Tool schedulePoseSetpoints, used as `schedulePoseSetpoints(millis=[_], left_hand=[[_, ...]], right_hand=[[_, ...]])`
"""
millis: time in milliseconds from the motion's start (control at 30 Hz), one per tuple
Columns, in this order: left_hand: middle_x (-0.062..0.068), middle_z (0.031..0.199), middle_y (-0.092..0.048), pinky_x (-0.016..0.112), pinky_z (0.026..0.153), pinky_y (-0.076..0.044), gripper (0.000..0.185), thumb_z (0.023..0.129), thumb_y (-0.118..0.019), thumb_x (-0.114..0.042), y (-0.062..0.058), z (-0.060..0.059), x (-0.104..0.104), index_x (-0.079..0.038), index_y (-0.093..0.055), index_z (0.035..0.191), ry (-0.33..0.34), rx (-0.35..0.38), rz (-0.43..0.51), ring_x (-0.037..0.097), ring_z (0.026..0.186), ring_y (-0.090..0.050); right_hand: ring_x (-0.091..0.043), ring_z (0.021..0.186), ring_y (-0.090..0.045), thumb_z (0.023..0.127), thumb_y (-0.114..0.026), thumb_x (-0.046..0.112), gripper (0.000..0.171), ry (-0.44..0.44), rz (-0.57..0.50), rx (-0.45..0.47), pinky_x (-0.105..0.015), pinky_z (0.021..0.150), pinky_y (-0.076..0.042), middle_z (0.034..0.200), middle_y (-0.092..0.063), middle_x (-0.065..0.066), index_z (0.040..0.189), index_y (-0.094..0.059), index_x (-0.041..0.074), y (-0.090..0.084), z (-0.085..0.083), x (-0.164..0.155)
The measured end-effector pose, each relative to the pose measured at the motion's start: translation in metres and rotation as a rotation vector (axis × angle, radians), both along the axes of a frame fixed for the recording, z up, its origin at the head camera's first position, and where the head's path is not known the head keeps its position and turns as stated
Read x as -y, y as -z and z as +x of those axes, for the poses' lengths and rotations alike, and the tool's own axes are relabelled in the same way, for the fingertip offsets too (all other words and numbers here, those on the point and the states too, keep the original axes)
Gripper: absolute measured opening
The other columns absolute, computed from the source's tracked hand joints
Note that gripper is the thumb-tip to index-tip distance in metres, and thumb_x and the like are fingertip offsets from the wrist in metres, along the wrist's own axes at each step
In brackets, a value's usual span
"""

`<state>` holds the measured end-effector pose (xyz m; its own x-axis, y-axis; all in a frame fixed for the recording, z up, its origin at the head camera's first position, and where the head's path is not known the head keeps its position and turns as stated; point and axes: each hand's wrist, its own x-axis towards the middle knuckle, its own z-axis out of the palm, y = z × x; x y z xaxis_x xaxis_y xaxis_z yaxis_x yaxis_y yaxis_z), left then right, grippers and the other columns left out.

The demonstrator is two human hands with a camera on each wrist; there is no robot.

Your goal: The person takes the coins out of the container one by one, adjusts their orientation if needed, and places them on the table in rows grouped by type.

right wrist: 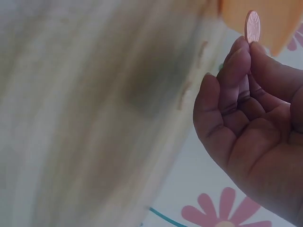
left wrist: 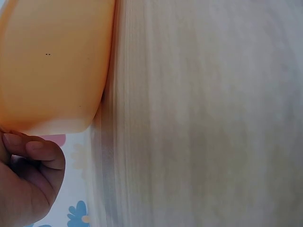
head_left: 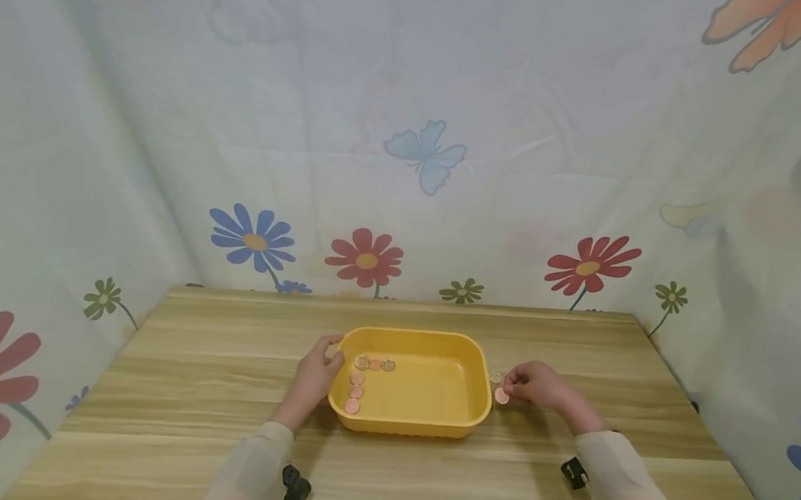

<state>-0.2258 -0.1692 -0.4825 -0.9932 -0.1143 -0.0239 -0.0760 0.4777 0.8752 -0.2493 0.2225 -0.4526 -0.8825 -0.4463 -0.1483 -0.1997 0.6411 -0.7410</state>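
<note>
Floral-printed fabric enclosed a wooden table [head_left: 223, 392] on three sides. At its centre stood a yellow tray [head_left: 430, 426], holding copper-coloured coins [head_left: 355, 392] in a line down its left side and a short row of coins, some of them silvery, [head_left: 375, 364] along its far left edge. The left hand [head_left: 315, 376] gripped the tray's left rim, fingers curled over the edge; the left wrist view showed fingertips [left wrist: 35, 146] against the tray's underside. The right hand [head_left: 537, 385] was just beside the tray's right wall, thumb and fingers pinching a single copper coin [right wrist: 252, 26] on edge, remaining fingers loosely curled. One more small coin [head_left: 495, 377] lay on the table near that hand.
</note>
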Motion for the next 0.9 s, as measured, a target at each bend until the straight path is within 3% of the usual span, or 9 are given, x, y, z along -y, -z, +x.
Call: schedulePoseSetpoints(millis=[233, 433, 900], left_hand=[[0.033, 0.114, -0.070, 0.039, 0.071, -0.064, 0.044, 0.104, -0.049, -0.014, -0.002, 0.000, -0.001, -0.004, -0.048, 0.148, -0.003, -0.008, 0.007, 0.034, 0.093, -0.074], [0.032, 0.107, -0.072, 0.035, 0.064, -0.062, 0.045, 0.104, -0.050, -0.014, -0.004, 0.001, 0.000, -0.004, -0.048, 0.148, -0.008, -0.006, 0.014, 0.028, 0.081, -0.073], [0.032, 0.109, -0.072, 0.035, 0.067, -0.063, 0.045, 0.104, -0.050, -0.013, -0.001, 0.001, 0.000, -0.003, -0.049, 0.147, 0.000, -0.018, 0.015, 0.030, 0.087, -0.073]], right_hand=[[-0.011, 0.066, -0.052, 0.093, -0.063, 0.000, 0.011, 0.042, 0.034, 0.015, -0.023, 0.061, -0.046, 0.070, -0.062, -0.002, 0.086, -0.069, -0.007, 0.014, -0.002, 0.002], [-0.011, 0.065, -0.052, 0.092, -0.062, -0.001, 0.012, 0.047, 0.074, -0.004, -0.024, 0.061, -0.045, 0.070, -0.062, -0.003, 0.083, -0.068, -0.006, 0.015, -0.002, 0.006], [-0.009, 0.062, -0.045, 0.088, -0.068, 0.003, 0.014, 0.043, 0.162, -0.136, -0.021, 0.059, -0.037, 0.067, -0.061, 0.001, 0.075, -0.071, -0.002, 0.021, -0.005, 0.010]])
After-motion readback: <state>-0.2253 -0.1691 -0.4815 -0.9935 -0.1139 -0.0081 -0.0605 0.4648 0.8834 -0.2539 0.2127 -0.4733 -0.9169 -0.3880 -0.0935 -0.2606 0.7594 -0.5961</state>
